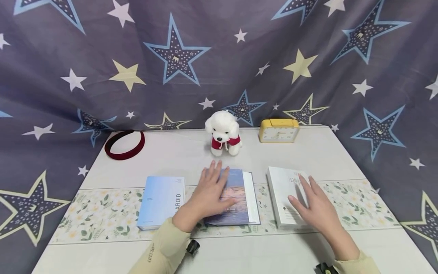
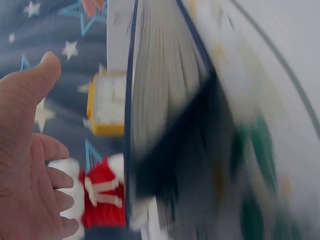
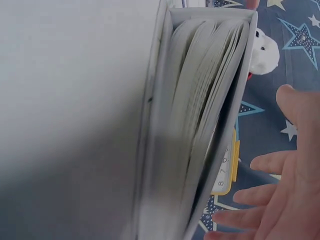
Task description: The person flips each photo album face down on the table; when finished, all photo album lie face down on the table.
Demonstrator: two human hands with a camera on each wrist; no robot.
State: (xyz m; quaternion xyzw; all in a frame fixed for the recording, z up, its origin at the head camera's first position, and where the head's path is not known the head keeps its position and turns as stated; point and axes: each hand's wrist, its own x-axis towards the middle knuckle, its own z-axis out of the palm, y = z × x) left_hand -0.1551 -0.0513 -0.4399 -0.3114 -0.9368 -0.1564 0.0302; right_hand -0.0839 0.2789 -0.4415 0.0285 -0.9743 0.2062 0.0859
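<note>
A person's left hand point(image 1: 211, 194), fingers straight and spread, gripping nothing, hovers above the album point(image 1: 239, 190), which lies face up on the floral strip point(image 1: 102, 217) of a pale table point(image 1: 178, 152). To the album's right, the right hand point(image 1: 318, 207), likewise extended and gripping nothing, hangs over the white book point(image 1: 285, 194); whether any fingertip touches either cover cannot be told. Just left of the album lies the light-blue book point(image 1: 161, 199), its cover lettering partly hidden by the left arm. Behind the album, a white toy dog point(image 1: 222, 125) in a red top faces the person, with a yellow clock point(image 1: 280, 131) behind and to the album's right and a dark red headband point(image 1: 124, 155) well to its left. A star-patterned curtain point(image 1: 219, 34) hangs beyond the album and everything else.
</note>
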